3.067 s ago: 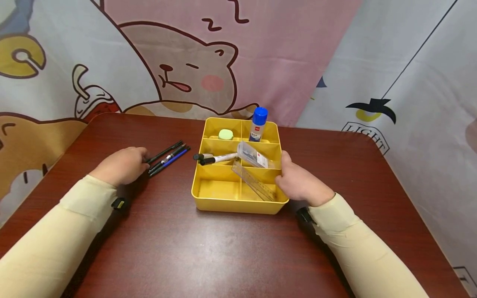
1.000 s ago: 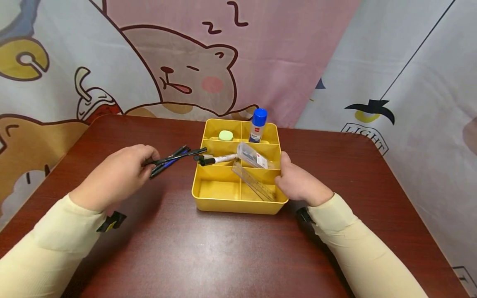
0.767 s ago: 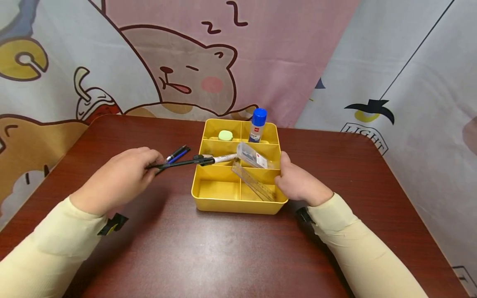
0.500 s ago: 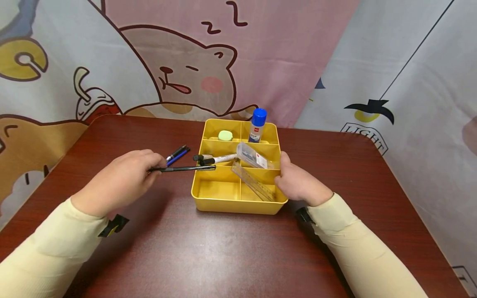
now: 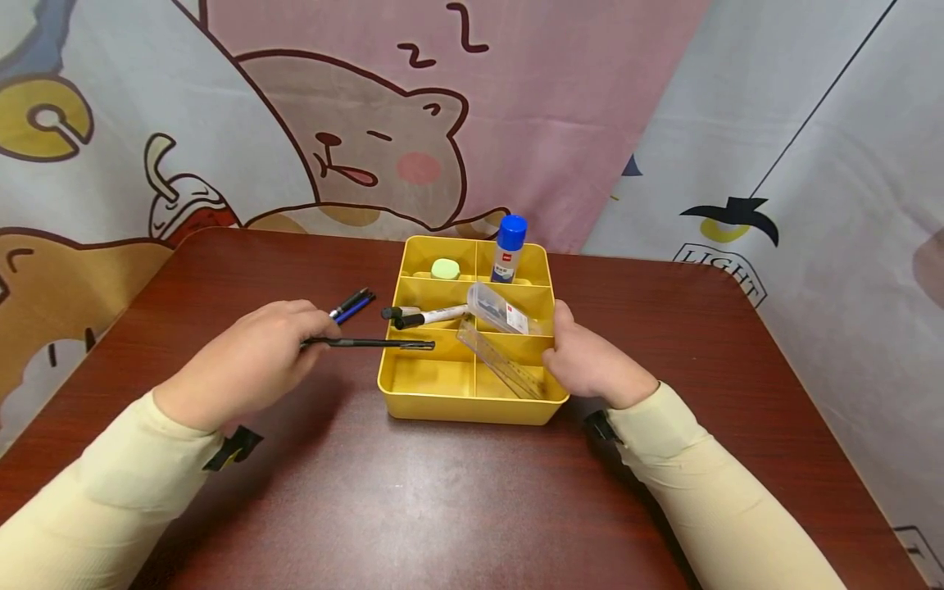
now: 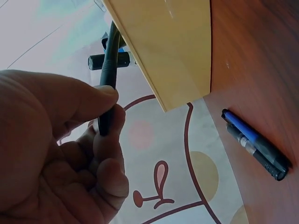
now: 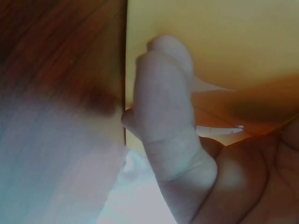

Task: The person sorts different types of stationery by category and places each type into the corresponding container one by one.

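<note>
My left hand pinches a black pen between thumb and fingers. The pen points right, its far end over the front left compartment of the yellow organizer box. In the left wrist view the thumb lies on the dark barrel of the pen, beside the box wall. My right hand grips the right side wall of the box, thumb at the rim; in the right wrist view fingers lie along the outer wall. A blue pen and a black pen lie on the table past my left hand.
In the box are a blue-capped glue bottle, a pale green lidded item, a clear plastic case, a clear ruler and black-capped markers jutting over the left rim. A patterned cloth hangs behind the table.
My left hand has lifted the black pen off the group on the table and swung it rightward, then down from the markers to over the front left compartment. The right hand stays put.
</note>
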The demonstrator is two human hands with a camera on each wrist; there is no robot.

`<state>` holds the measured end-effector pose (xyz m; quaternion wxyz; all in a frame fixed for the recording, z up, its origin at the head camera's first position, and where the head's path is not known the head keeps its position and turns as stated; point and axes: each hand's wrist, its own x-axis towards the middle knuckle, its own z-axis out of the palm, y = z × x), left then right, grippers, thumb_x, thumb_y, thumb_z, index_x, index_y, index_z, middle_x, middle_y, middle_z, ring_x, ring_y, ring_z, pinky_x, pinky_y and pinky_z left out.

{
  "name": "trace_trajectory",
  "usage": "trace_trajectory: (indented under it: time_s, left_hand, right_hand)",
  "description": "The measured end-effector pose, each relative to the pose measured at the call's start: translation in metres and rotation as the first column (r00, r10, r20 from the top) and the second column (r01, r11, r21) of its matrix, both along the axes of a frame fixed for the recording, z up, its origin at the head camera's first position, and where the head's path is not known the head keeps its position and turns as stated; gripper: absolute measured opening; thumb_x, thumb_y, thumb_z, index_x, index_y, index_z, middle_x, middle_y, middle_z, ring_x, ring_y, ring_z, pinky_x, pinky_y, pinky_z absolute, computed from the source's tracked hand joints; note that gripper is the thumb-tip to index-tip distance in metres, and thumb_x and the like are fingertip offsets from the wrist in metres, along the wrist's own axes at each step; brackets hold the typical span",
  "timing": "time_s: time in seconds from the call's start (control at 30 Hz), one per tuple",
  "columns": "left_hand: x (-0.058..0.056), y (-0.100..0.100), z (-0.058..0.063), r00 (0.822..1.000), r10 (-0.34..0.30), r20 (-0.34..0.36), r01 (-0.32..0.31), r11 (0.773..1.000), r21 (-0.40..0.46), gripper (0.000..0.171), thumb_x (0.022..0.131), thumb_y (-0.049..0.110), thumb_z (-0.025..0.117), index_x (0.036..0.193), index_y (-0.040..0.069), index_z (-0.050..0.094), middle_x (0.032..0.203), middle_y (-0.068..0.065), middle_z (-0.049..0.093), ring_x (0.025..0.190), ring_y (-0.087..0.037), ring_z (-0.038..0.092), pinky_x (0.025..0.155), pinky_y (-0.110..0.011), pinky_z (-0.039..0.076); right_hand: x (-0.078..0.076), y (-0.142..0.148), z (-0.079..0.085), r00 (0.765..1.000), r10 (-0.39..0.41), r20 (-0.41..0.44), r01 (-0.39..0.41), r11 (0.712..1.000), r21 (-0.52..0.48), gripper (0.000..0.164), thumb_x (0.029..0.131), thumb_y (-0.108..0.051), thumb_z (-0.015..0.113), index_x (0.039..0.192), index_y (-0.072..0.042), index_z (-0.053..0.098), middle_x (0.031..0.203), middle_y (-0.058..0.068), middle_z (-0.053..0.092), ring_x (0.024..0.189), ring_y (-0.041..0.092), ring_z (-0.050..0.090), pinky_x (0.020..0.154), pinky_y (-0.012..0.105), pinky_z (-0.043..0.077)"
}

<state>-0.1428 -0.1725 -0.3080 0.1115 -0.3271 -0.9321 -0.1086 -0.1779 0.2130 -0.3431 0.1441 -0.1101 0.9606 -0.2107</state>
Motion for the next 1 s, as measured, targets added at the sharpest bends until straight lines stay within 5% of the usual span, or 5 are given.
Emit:
trace_trajectory:
  time_s: [1.0]
  left_hand:
    - [-0.001,0.03,0.004,0.994,-0.106,-0.036,0.105,0.994,-0.032,0.018,0.079,0.007,0.063,0.091,0.015,0.073,0.081,0.004,0.057,0.072,-0.011,0.049,0.064,-0.031,0.048]
  right_hand:
    - [-0.001,0.002,-0.001,1.0,-0.003,-0.004,0.003,1.0,-0.004,0.064,0.086,-0.012,0.045,0.138,-0.001,0.008,0.109,0.023,0.056,0.083,0.023,0.057,0.082,0.045,0.047]
